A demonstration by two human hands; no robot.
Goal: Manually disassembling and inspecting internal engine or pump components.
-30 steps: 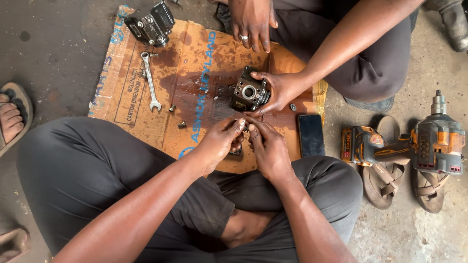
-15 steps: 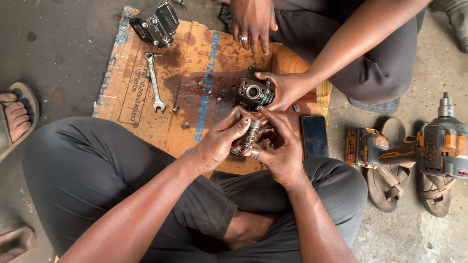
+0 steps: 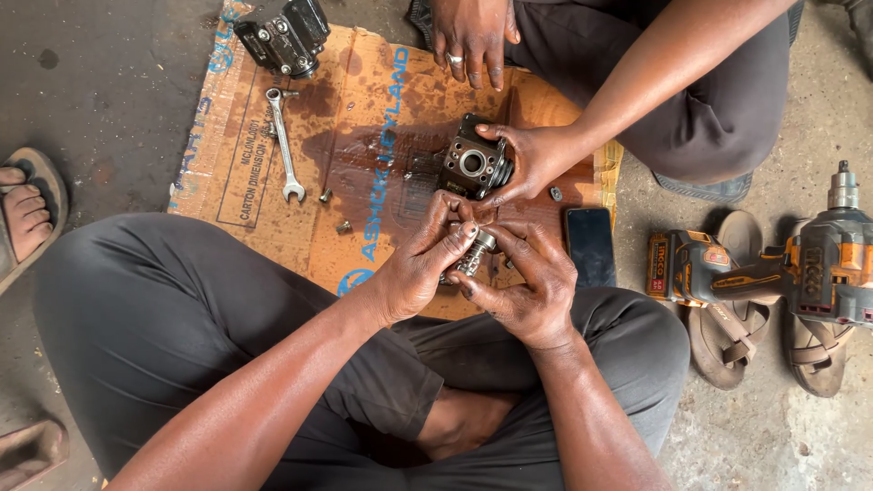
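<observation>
I sit cross-legged on the floor in dark trousers. Both my hands meet over the near edge of an oil-stained cardboard sheet [image 3: 364, 109]. My left hand [image 3: 420, 264] and my right hand [image 3: 526, 284] together grip a small ribbed metal cylinder part [image 3: 475, 251], fingertips pinching its top end. Just beyond, another person's hand [image 3: 536, 162] holds a black metal pump housing [image 3: 473, 167] with a round bore. That person's other hand [image 3: 471, 38], wearing a ring, rests on the cardboard's far edge.
A combination spanner [image 3: 284, 145], small bolts [image 3: 326, 195] and another black housing [image 3: 284, 35] lie on the cardboard. A dark phone [image 3: 591, 245] sits at its right edge. An orange cordless impact wrench [image 3: 773, 271] lies across sandals [image 3: 727, 336] on the right. A sandalled foot [image 3: 25, 218] is at left.
My hands have lifted the small metal part slightly and my fingers have shifted around its top. The other person's hand has kept hold of the black housing.
</observation>
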